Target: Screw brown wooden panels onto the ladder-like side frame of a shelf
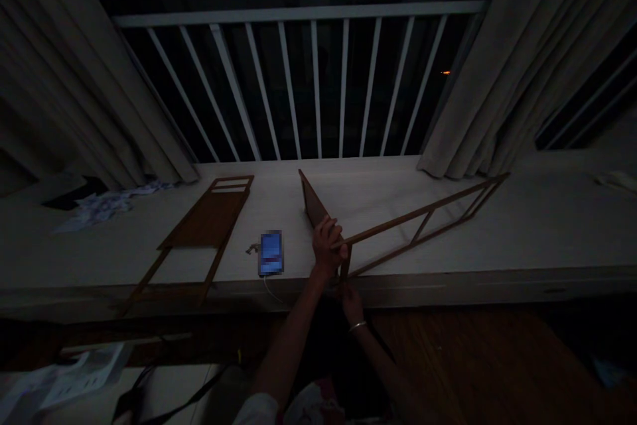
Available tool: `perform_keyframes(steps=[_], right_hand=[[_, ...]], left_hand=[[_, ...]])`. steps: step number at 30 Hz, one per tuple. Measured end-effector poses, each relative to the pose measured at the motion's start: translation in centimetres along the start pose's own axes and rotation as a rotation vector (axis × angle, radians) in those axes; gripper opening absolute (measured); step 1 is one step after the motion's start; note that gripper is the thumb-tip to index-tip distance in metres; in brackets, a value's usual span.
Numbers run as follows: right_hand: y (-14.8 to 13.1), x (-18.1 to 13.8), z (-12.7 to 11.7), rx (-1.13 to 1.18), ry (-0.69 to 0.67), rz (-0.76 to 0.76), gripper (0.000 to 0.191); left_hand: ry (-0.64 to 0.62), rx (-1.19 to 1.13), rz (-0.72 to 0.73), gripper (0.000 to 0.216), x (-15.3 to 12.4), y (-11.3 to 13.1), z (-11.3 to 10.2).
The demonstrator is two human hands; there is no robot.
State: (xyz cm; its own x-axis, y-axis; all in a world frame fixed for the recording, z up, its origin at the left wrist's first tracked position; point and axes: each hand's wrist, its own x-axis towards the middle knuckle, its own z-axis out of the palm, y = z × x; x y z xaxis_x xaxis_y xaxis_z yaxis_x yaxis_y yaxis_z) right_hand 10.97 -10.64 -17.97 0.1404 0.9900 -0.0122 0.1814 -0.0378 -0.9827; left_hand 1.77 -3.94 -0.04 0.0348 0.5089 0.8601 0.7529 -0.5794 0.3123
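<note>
The scene is dim. My left hand (327,244) is closed over the near corner where an upright brown wooden panel (312,203) meets a long wooden ladder-like frame (428,219) on a pale window ledge (378,193). My right hand (351,302), with a bracelet at the wrist, reaches up from below the ledge's edge to the bottom of that same joint; its fingers are too dark to read. A second wooden side panel (206,223) lies flat on the ledge to the left. A phone (271,253) with a lit blue screen lies between that panel and my left hand.
A white railing (298,80) stands behind the ledge, with curtains (502,67) at both sides. Crumpled paper or plastic (104,206) lies at the ledge's left. A printed sheet (74,375) lies on the floor at lower left. Dark wooden floor (472,359) is at the right.
</note>
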Motion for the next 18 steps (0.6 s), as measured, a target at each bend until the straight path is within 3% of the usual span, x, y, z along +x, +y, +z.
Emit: perform_keyframes(steps=[8,18], right_hand=[[-1.1,-1.3,-0.5,0.099,-0.032,-0.029,0.051],[-0.2,-1.0,-0.6,0.147,0.023,-0.028,0.046]], left_hand=[[0.000,-0.044,-0.020,0.037,0.2,0.3,-0.1],[0.023,-0.049,-0.011,0.033,0.3,0.5,-0.2]])
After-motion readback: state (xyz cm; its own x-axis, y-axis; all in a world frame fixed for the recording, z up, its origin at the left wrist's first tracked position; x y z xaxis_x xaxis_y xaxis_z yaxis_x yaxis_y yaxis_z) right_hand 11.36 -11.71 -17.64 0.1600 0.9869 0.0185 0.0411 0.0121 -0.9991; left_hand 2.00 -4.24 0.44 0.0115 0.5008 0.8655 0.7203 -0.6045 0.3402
